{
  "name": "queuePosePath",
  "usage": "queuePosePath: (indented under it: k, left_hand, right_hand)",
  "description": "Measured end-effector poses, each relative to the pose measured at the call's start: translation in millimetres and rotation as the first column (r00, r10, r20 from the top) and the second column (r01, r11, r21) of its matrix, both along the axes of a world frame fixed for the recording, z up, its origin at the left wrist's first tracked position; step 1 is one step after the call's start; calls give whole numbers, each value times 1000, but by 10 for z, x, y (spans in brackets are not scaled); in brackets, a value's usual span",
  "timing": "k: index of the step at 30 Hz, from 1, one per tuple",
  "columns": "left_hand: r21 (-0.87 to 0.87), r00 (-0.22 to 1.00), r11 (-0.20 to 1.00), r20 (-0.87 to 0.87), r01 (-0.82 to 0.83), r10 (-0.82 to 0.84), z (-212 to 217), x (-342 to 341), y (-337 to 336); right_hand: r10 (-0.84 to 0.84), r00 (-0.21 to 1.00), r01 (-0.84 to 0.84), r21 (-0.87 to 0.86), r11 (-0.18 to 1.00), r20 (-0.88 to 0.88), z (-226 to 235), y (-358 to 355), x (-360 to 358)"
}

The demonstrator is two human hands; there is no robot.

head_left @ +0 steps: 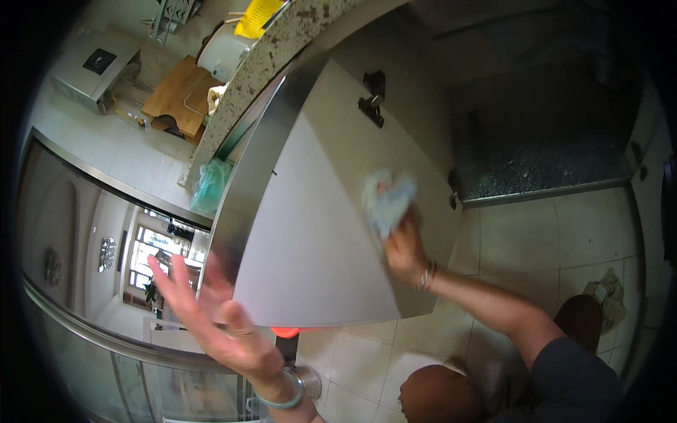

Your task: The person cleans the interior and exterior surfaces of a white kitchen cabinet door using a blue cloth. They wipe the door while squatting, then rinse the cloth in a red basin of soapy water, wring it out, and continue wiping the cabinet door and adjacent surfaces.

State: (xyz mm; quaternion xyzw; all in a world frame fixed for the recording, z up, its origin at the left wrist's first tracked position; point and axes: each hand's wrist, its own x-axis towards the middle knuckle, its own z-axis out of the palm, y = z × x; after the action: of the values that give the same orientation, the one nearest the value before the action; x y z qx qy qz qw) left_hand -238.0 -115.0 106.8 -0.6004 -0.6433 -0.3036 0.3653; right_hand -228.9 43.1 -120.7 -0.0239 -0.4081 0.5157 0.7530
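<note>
A white cabinet door (310,233) stands swung out from its cabinet, its inner face toward me. Against that face my right hand (405,250) presses a crumpled light-blue and white cloth (389,201), slightly smeared by motion. Two dark hinges, an upper hinge (371,99) and a lower hinge (453,190), join the door to the cabinet. My left hand (218,317) is raised near the door's outer edge, fingers spread and nothing in it. Whether its fingers touch the edge I cannot tell.
The dark cabinet interior (543,134) lies at the right. A speckled stone counter (282,49) runs above the door, with a teal plastic bag (210,185) hanging nearby. Behind it are a wooden board (182,97) and a white pot (227,53). A crumpled cloth (608,299) lies on the tiled floor.
</note>
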Motion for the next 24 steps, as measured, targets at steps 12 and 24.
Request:
queuePosePath:
  k: [12,24]
  left_hand:
    - [20,922,990,-362,-139,137,-253,70,-48]
    - [21,996,996,-3,-90,90,-1562,58,-435]
  right_hand:
    - [-732,669,708,191,680,130,1674,1177,272]
    - [-434,855,313,387,867,283,-469,-149,275]
